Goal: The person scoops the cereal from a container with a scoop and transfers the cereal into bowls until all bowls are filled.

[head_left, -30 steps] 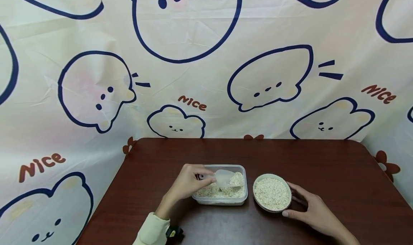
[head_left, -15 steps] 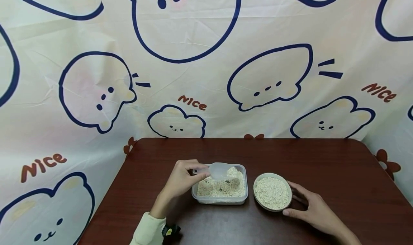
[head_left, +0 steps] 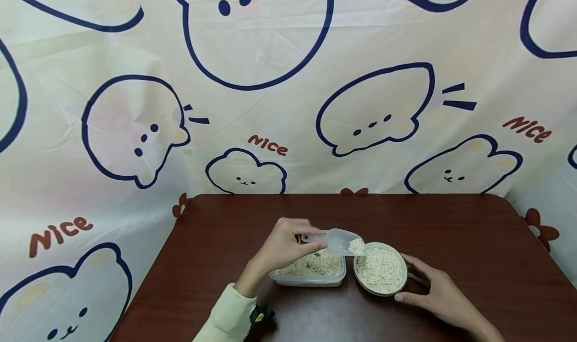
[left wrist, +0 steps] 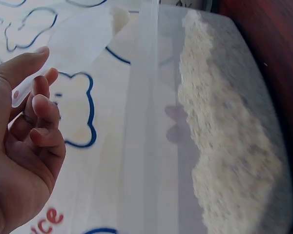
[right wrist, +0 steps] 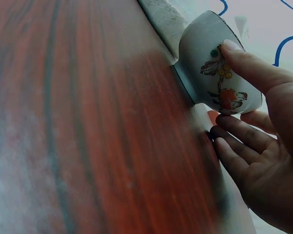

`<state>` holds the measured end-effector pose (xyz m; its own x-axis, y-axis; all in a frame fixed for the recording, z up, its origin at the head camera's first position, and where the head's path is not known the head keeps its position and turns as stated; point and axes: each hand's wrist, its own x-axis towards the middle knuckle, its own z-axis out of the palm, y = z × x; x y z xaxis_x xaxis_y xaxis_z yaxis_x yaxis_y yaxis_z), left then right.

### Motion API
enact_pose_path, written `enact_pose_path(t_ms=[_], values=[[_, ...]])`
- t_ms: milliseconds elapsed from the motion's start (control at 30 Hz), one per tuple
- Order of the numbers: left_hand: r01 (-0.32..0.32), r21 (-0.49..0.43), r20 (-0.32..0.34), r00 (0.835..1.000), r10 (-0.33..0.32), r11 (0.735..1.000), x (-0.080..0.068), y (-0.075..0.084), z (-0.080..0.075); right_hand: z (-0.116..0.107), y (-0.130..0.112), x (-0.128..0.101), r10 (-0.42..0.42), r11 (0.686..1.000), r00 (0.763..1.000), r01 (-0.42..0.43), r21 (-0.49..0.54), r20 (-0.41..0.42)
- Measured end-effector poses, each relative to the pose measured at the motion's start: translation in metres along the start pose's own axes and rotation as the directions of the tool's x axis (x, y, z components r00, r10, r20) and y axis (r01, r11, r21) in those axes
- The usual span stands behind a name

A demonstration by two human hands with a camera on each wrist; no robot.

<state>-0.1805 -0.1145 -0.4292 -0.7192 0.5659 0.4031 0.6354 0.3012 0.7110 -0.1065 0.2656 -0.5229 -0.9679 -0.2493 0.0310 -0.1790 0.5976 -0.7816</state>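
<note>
Left hand pinches one clear plastic scoop; right hand, fingers relaxed, steadies one round oat-filled bowl beside one rectangular tub.

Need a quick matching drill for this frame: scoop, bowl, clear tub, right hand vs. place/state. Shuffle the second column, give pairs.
Column 1:
1. scoop
2. bowl
3. clear tub
4. right hand

Column 2:
A. sits on the table, partly filled with oats, left of the bowl
B. rests against the bowl's outer side, thumb on its wall
C. held in the left hand, tip over the bowl's rim, carrying oats
D. round, filled with oats, flower print on its outside

Pairs: 1-C, 2-D, 3-A, 4-B
</note>
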Motion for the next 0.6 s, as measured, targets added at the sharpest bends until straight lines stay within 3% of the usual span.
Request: enact_pose_path(t_ms=[100,267,400,600], values=[[-0.018,0.037,0.063,0.998,0.015,0.999,0.011,0.009,0.005,0.000,0.001,0.000,-0.008,1.000,1.000,0.008,0.006,-0.002],[-0.109,0.137,0.155,0.984,0.087,0.985,0.026,0.022,0.008,0.001,0.001,0.000,-0.016,1.000,1.000,0.016,0.021,0.001],[-0.161,0.228,0.203,0.972,0.115,0.960,0.034,0.031,0.009,0.001,0.002,0.000,-0.024,1.000,1.000,0.024,0.015,-0.008],[-0.251,0.354,0.251,0.954,0.167,0.901,0.039,0.041,0.011,0.000,0.003,0.000,-0.041,0.999,0.999,0.041,-0.004,-0.021]])
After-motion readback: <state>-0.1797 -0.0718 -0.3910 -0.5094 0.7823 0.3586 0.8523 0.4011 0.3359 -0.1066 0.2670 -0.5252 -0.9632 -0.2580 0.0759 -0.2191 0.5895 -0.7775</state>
